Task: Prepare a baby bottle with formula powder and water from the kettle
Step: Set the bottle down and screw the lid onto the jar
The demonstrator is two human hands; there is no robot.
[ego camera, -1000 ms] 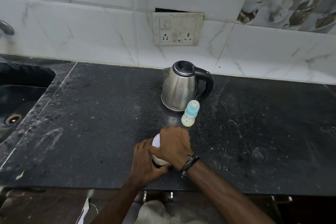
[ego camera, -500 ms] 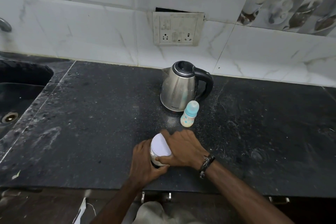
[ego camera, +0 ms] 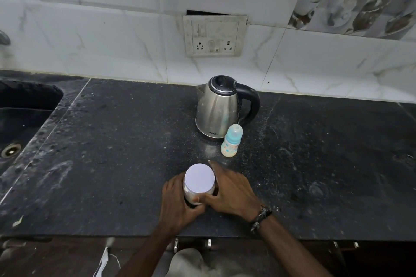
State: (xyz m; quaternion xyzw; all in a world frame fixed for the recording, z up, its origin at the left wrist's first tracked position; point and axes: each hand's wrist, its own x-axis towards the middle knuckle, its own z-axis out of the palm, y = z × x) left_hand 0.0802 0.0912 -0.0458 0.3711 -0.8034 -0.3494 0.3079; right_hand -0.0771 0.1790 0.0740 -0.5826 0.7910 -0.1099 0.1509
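I am looking down from the head camera at a dark speckled stone counter [ego camera: 112, 164] set against a white marbled tile wall [ego camera: 112, 29]. Near the front edge, at the centre of my view, stands a formula jar [ego camera: 199, 183] with a flat white lid, upright on the counter. My left hand [ego camera: 177, 204] wraps the jar's left side, fingers curled round its body and the thumb reaching across the front just under the lid. My right hand [ego camera: 231, 191] lies against the jar's right side; its thumb presses the jar's front beside the left thumb, while its fingers stretch forward along the far side, roughly straight, with one fingertip showing past the lid. A dark beaded band [ego camera: 261, 215] circles the right wrist. Farther back on the counter, well apart from the jar, a stainless steel kettle [ego camera: 217, 109] stands with its black lid closed and its black handle turned to the right. Just beside the kettle's front right, a small baby bottle [ego camera: 231, 141] with a pale blue cap stands upright; I cannot tell whether it touches the kettle. A white switch and socket plate [ego camera: 213, 37] sits on the wall behind the kettle. At the far left, a dark sink [ego camera: 20, 119] is sunk into the counter, its drain visible.
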